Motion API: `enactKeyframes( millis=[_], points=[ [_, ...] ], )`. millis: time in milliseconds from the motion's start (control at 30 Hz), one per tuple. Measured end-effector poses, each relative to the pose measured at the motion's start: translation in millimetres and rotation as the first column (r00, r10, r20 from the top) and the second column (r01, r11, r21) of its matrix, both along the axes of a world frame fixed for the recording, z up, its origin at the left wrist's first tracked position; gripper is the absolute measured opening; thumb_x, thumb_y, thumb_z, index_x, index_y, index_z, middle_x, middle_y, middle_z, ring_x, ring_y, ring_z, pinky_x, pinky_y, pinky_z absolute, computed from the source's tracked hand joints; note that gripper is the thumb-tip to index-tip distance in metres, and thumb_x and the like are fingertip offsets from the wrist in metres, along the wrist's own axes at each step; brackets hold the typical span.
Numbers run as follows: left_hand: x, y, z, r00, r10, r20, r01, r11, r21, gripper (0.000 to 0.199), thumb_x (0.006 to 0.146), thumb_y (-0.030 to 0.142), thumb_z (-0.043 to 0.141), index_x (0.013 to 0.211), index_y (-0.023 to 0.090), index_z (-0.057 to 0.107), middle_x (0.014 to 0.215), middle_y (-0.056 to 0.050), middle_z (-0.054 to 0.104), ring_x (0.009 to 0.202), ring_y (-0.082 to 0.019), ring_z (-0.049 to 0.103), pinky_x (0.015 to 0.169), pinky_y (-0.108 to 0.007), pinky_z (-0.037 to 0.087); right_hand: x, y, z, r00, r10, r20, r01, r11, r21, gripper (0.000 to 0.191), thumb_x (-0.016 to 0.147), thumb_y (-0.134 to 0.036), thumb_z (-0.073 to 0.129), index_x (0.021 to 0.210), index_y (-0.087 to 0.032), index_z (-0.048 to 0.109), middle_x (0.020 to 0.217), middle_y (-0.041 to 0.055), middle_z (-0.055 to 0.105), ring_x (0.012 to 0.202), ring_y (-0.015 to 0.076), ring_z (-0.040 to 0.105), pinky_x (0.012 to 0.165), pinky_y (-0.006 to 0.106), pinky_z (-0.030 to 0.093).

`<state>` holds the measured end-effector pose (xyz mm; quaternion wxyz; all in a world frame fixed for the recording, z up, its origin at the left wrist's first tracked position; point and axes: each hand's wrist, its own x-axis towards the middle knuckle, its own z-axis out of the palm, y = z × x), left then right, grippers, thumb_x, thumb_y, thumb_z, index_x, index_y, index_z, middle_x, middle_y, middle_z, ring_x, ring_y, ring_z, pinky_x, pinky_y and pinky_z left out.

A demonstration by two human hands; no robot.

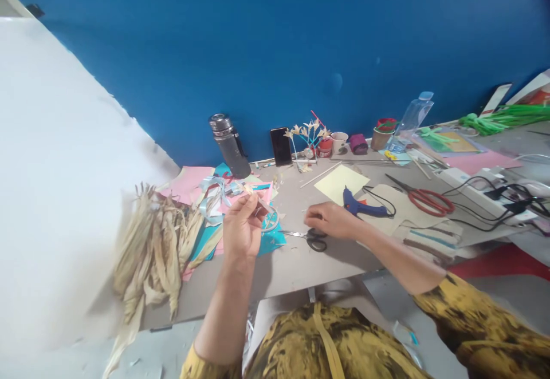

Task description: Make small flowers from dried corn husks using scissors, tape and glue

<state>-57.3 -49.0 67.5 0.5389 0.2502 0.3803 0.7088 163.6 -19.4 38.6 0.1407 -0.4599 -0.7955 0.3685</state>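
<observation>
My left hand (244, 224) is raised over coloured paper, its fingers pinched on a small pale piece (248, 189). A pale ring-shaped loop (271, 220) shows just right of those fingers. My right hand (329, 218) hovers at or just above small black-handled scissors (317, 240), its fingers curled together; what they hold, if anything, is hidden. The scissors' blades point left toward the blue paper (270, 241). Right of my right hand lies a blue glue gun (365, 207), near a pale yellow sheet (341, 181).
Dried husks (150, 253) hang over the table's left edge. Along the blue wall stand a grey flask (232, 147), a phone (281, 147), pale husk flowers (309, 134) and cups (339, 141). Red-handled scissors (429, 201) and a power strip (485, 190) with cables lie right.
</observation>
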Motion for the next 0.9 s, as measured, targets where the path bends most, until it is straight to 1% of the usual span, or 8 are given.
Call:
enactKeyframes(
  millis=[100,233,367,533,667,767,833,900],
  points=[
    [12,1,0.9,1.000,-0.011,-0.028,0.012,1.000,0.027,0.021,0.066,0.025,0.087,0.071,0.016,0.069,0.076,0.000,0.071,0.065,-0.009,0.061,0.062,-0.023,0.049,-21,-10,6.3,0.912,-0.068,-0.405,0.055,0.998,-0.042,0.031,0.087,-0.043,0.060,0.098,-0.016,0.072,0.088,0.0048,0.073,0.074,0.0151,0.063,0.065,0.024,0.045],
    [18,2,-1.5,1.000,-0.024,0.011,0.024,1.000,0.013,0.021,0.063,0.023,0.088,0.070,0.015,0.070,0.078,-0.001,0.072,0.062,-0.008,0.060,0.060,-0.021,0.048,-47,-16,2.3,0.816,-0.143,-0.560,0.080,0.987,-0.136,0.023,0.076,-0.035,0.070,0.085,-0.014,0.072,0.074,0.0010,0.069,0.063,0.0114,0.055,0.059,0.022,0.041],
    [8,1,-7.6,0.999,0.026,0.024,-0.026,1.000,-0.018,0.023,0.058,0.020,0.089,0.067,0.015,0.069,0.070,0.000,0.069,0.060,-0.008,0.060,0.061,-0.022,0.050,-52,-13,-6.5,0.803,-0.142,-0.579,0.083,0.988,-0.127,0.015,0.076,-0.028,0.068,0.075,-0.014,0.071,0.065,-0.0010,0.064,0.058,0.0100,0.051,0.056,0.021,0.038],
    [-3,1,-16.8,0.999,0.017,0.039,-0.016,0.999,-0.033,0.024,0.057,0.022,0.089,0.070,0.013,0.071,0.070,0.000,0.069,0.060,-0.009,0.062,0.063,-0.022,0.051,-53,-12,-7.0,0.871,-0.104,-0.481,0.083,0.994,-0.064,0.011,0.077,-0.024,0.067,0.071,-0.015,0.070,0.061,-0.0018,0.063,0.056,0.0101,0.050,0.055,0.021,0.037],
    [-8,1,-16.7,0.995,0.002,0.095,0.000,1.000,-0.016,0.025,0.055,0.024,0.091,0.069,0.014,0.072,0.073,-0.001,0.070,0.065,-0.011,0.065,0.069,-0.025,0.054,-54,-12,-3.8,0.928,0.004,-0.373,-0.038,0.996,-0.083,0.015,0.080,-0.029,0.066,0.077,-0.016,0.074,0.068,0.0004,0.070,0.063,0.0133,0.059,0.058,0.023,0.041],
    [-13,-1,-15.4,0.993,-0.042,0.108,0.046,0.999,-0.030,0.024,0.056,0.023,0.091,0.070,0.013,0.073,0.077,-0.003,0.072,0.073,-0.014,0.067,0.077,-0.029,0.055,-52,-10,4.3,0.946,-0.051,-0.320,0.060,0.998,0.020,0.018,0.080,-0.033,0.069,0.088,-0.018,0.076,0.088,0.0042,0.075,0.075,0.0166,0.065,0.063,0.024,0.043],
    [-14,-2,-16.7,0.994,-0.059,0.089,0.063,0.997,-0.041,0.024,0.058,0.024,0.090,0.071,0.014,0.074,0.079,-0.004,0.074,0.077,-0.016,0.068,0.080,-0.031,0.055,-54,-9,13.1,0.922,-0.104,-0.372,0.131,0.990,0.049,0.021,0.080,-0.034,0.070,0.093,-0.018,0.075,0.094,0.0055,0.075,0.079,0.0169,0.066,0.065,0.024,0.045],
    [-14,-3,-19.2,0.996,-0.070,0.055,0.072,0.997,-0.041,0.023,0.059,0.026,0.090,0.072,0.014,0.075,0.082,-0.005,0.075,0.081,-0.017,0.068,0.083,-0.032,0.054,-59,-9,21.8,0.890,-0.095,-0.446,0.120,0.992,0.030,0.023,0.080,-0.036,0.070,0.092,-0.017,0.075,0.091,0.0052,0.075,0.078,0.0165,0.066,0.066,0.025,0.047]
  ],
)
